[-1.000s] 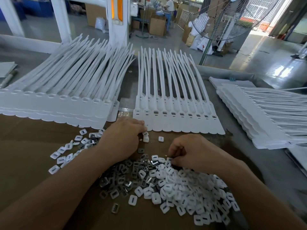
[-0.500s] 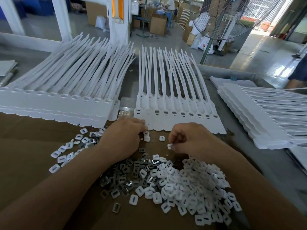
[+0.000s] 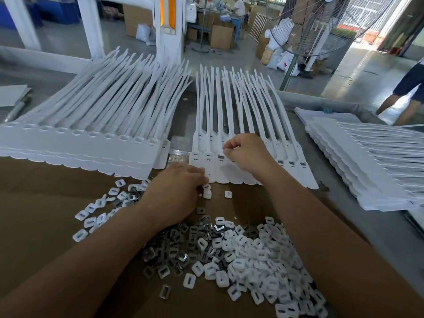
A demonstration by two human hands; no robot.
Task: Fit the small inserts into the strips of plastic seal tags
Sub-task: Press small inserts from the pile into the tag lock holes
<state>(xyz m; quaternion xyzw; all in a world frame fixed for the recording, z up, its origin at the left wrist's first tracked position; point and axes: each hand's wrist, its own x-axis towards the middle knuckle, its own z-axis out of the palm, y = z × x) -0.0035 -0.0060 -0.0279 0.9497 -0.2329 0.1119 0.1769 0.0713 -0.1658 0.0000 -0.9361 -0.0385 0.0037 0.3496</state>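
Fingers [image 3: 231,145] of right hand [image 3: 247,154] pinch insert [image 3: 224,148] over strip [image 3: 296,174]; tails point away; left hand [image 3: 176,191] grip unclear

The right grip [image 3: 246,154], fingers curled, pinches a small white insert [image 3: 224,146] above the flat strip of white plastic seal tags [image 3: 296,173] at the middle of the grey counter [image 3: 371,239]. The left grip [image 3: 176,191] rests knuckles-up at that strip's near left corner. A heap of white and metal inserts [image 3: 241,255] lies on brown cardboard [image 3: 34,203] at the near edge.
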